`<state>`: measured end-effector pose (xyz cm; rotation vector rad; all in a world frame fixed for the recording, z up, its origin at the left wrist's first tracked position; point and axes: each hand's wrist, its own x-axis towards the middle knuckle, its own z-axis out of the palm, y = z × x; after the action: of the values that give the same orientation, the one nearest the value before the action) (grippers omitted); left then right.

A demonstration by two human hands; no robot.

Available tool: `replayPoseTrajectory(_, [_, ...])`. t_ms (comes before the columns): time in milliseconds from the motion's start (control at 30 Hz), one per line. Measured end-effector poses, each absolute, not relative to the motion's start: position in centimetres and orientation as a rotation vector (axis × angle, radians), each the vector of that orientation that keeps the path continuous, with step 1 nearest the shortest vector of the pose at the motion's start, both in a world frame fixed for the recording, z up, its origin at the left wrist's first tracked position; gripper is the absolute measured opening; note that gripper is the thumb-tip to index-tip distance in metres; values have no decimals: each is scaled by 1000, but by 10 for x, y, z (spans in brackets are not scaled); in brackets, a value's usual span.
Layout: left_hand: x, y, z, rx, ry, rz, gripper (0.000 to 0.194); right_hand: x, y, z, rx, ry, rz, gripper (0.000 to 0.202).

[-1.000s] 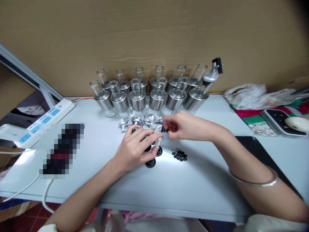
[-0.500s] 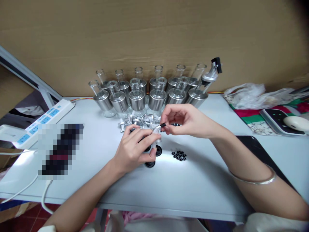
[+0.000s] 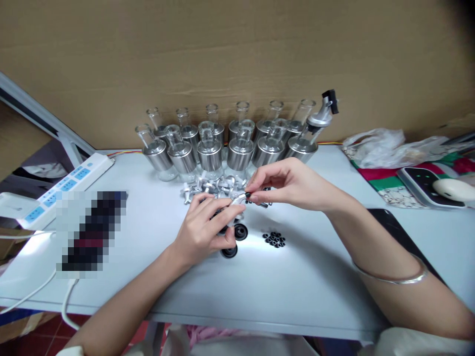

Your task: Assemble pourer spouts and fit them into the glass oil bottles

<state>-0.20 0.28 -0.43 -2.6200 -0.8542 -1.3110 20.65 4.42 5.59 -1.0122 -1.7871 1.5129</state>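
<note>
My left hand (image 3: 202, 225) is closed around a silver pourer spout (image 3: 238, 199), held at a tilt above the table. At the spout's upper end, my right hand (image 3: 293, 185) pinches a small black piece (image 3: 248, 195) between thumb and fingertips; it touches the tip. Behind my hands lies a heap of silver pourer spouts (image 3: 204, 185). Black round stoppers (image 3: 241, 231) lie below the left hand, partly covered by it. A cluster of small black rings (image 3: 274, 240) rests to their right. Several black parts (image 3: 264, 204) show under the right hand.
Glass bottles with steel sleeves (image 3: 211, 155) stand in two rows at the back; the front right one carries a fitted pourer (image 3: 321, 116). On the left are a power strip (image 3: 67, 188) and a blurred-out device (image 3: 92, 232). A scale-like device (image 3: 426, 185) and plastic bag (image 3: 389, 146) are at right.
The right fingertips have moved slightly left and closer to the spout, and the black piece now sits against its tip, showing less. The left hand keeps its hold.
</note>
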Motion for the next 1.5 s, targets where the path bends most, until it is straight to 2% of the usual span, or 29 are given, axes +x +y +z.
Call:
replayPoseTrajectory(500, [-4, 5, -8, -2650, -784, -1432, 39, 200, 41, 52, -970, -1721, 1505, 11])
replayPoseTrajectory(733, [-7, 6, -5, -2689, -806, -1420, 38, 195, 34, 49, -980, -1829, 1369, 11])
replayPoseTrajectory(867, [-9, 6, -5, -2677, -894, -1364, 38, 191, 31, 49, -989, -1958, 1183, 11])
replayPoseTrajectory(1033, [-8, 6, -7, -2697, -1005, -1305, 50, 191, 31, 50, -974, -2023, 1072, 21])
replayPoseTrajectory(1167, [-10, 10, -9, -2875, -1269, -1016, 58, 198, 34, 53, -961, -1914, 1168, 23])
replayPoseTrajectory(1333, [-17, 14, 1, -3098, -1267, -472, 48, 206, 40, 57, -883, -1729, 1212, 21])
replayPoseTrajectory(1400, [-22, 16, 7, -3112, -1259, -415, 46, 208, 42, 58, -874, -1706, 1182, 17])
replayPoseTrajectory(1500, [-33, 21, 13, -3075, -1318, -438, 28, 211, 45, 58, -866, -1695, 1126, 12])
